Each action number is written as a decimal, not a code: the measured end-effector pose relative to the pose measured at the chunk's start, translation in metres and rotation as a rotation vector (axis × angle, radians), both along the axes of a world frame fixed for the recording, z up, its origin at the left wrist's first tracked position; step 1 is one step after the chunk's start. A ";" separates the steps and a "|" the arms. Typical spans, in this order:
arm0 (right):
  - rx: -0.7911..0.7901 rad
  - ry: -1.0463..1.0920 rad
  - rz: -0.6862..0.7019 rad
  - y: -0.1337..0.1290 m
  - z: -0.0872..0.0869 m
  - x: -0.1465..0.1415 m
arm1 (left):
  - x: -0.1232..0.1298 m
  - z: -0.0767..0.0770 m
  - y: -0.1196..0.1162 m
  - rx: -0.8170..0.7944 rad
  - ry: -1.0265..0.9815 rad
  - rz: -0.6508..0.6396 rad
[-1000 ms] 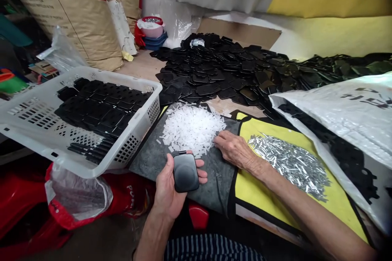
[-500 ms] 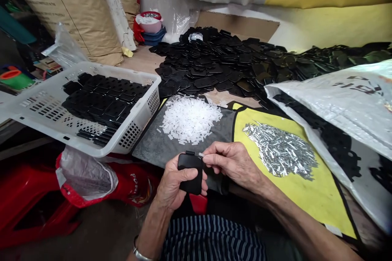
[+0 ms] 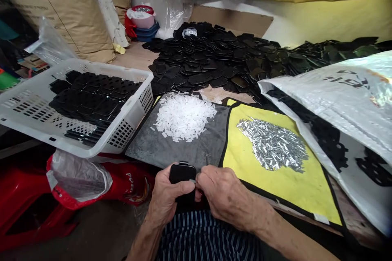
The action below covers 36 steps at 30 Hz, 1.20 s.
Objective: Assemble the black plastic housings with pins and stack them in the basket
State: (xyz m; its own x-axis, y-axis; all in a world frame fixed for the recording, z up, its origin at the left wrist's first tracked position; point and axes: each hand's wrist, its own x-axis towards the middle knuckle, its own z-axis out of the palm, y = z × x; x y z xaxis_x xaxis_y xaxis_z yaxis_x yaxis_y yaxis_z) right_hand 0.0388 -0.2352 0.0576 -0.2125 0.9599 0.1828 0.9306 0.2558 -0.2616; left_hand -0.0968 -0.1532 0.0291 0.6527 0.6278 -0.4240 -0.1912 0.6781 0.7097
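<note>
My left hand (image 3: 168, 193) is closed around a black flat plastic piece (image 3: 183, 173) with rounded corners and a small tab on its top edge. The thumb lies across the front of it. At the right edge of that piece, my right hand (image 3: 225, 191) has its fingers pinched together. What they hold is hidden behind the fingers. Beyond the hands, a heap of small white plastic strips (image 3: 185, 116) lies on a dark grey mat (image 3: 143, 147). To the right, a pile of short shiny metal pins (image 3: 277, 147) rests on a yellow mat (image 3: 239, 157).
A white perforated basket (image 3: 104, 140) of stacked black pieces stands at left. Many loose black pieces (image 3: 208, 61) cover the back of the table. A white sack (image 3: 339, 85) with black parts lies open at right. Below the basket is a red bag (image 3: 122, 179).
My right hand has moved down along the black piece's right edge, and the small whitish bit seen in its fingertips is now hidden. My left hand is slightly lower. The whole view has shifted.
</note>
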 end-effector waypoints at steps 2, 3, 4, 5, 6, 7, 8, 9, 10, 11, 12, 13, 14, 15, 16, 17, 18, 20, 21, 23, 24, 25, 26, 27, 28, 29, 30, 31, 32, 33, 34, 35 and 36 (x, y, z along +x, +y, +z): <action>-0.008 -0.038 -0.006 -0.003 -0.001 -0.003 | -0.001 0.001 0.000 -0.003 0.029 0.009; -0.011 -0.050 -0.010 -0.004 -0.001 -0.004 | -0.002 0.000 0.000 -0.002 0.052 0.023; -0.013 -0.052 -0.016 -0.005 -0.001 -0.004 | -0.002 0.000 0.000 0.000 0.073 0.032; -0.021 -0.032 -0.016 -0.005 -0.001 -0.004 | -0.003 0.000 0.000 0.004 0.086 0.029; -0.040 0.014 -0.007 -0.005 0.000 -0.004 | -0.003 -0.001 0.000 0.007 0.092 0.013; -0.072 0.086 0.007 -0.005 0.001 -0.003 | -0.004 -0.002 -0.001 0.003 0.091 -0.011; -0.115 0.184 0.016 -0.004 0.002 -0.001 | -0.005 -0.003 -0.001 -0.006 0.080 -0.040; -0.173 0.313 0.017 -0.003 0.003 0.000 | -0.005 -0.003 -0.002 -0.016 0.059 -0.071; -0.245 0.470 0.009 -0.002 0.004 0.002 | -0.006 -0.004 -0.002 -0.026 0.030 -0.097; -0.331 0.650 -0.012 -0.001 0.004 0.003 | -0.007 -0.004 -0.003 -0.033 -0.002 -0.112; -0.427 0.845 -0.044 0.000 0.002 0.003 | -0.007 -0.003 -0.003 -0.038 -0.031 -0.115; -0.521 1.045 -0.079 0.001 0.000 0.003 | -0.007 -0.003 -0.003 -0.038 -0.050 -0.108; -0.602 1.231 -0.117 0.001 -0.003 0.003 | -0.007 -0.002 -0.002 -0.036 -0.054 -0.094; -0.667 1.379 -0.161 0.002 -0.006 0.002 | -0.006 0.000 -0.001 -0.035 -0.044 -0.076; -0.714 1.467 -0.203 0.002 -0.009 0.001 | -0.006 0.001 0.001 -0.035 -0.029 -0.061; -0.730 1.486 -0.240 0.001 -0.011 0.001 | -0.005 0.002 0.002 -0.034 -0.016 -0.050; -0.695 1.432 -0.263 0.001 -0.012 0.001 | -0.004 0.002 0.004 -0.033 -0.006 -0.040; -0.497 1.160 -0.269 -0.001 -0.012 0.002 | -0.002 0.001 0.006 -0.033 0.032 -0.005; -0.371 0.997 -0.264 -0.001 -0.011 0.002 | -0.001 0.001 0.007 -0.025 0.063 0.023; -0.182 0.753 -0.253 -0.002 -0.009 0.003 | 0.002 -0.002 0.006 0.011 0.121 0.080; -0.147 0.684 -0.240 -0.003 -0.008 0.002 | 0.004 -0.003 0.004 0.027 0.134 0.098; -0.137 0.644 -0.228 -0.003 -0.008 0.002 | 0.005 -0.004 0.002 0.032 0.131 0.103; -0.127 0.617 -0.215 -0.003 -0.009 0.001 | 0.006 -0.004 0.000 0.025 0.117 0.095; -0.111 0.595 -0.203 -0.003 -0.010 0.000 | 0.007 -0.005 -0.002 0.006 0.100 0.078; -0.088 0.577 -0.196 -0.004 -0.011 -0.001 | 0.007 -0.005 -0.004 -0.018 0.083 0.057; -0.066 0.566 -0.197 -0.005 -0.012 -0.002 | 0.008 -0.005 -0.006 -0.038 0.065 0.036; -0.054 0.562 -0.197 -0.006 -0.012 -0.003 | 0.008 -0.005 -0.007 -0.048 0.048 0.019; -0.051 0.563 -0.191 -0.006 -0.012 -0.003 | 0.007 -0.006 -0.007 -0.048 0.033 0.007; -0.059 0.575 -0.182 -0.007 -0.010 -0.002 | 0.007 -0.006 -0.007 -0.041 0.018 -0.009; -0.080 0.601 -0.176 -0.008 -0.008 -0.002 | 0.006 -0.007 -0.006 -0.033 0.006 -0.026; -0.116 0.650 -0.179 -0.008 -0.004 -0.001 | 0.004 -0.008 -0.005 -0.026 -0.007 -0.043; -0.153 0.719 -0.201 -0.008 0.000 0.001 | 0.003 -0.008 -0.004 -0.023 -0.024 -0.058; -0.177 0.793 -0.246 -0.008 0.004 0.002 | 0.002 -0.009 -0.003 -0.022 -0.048 -0.070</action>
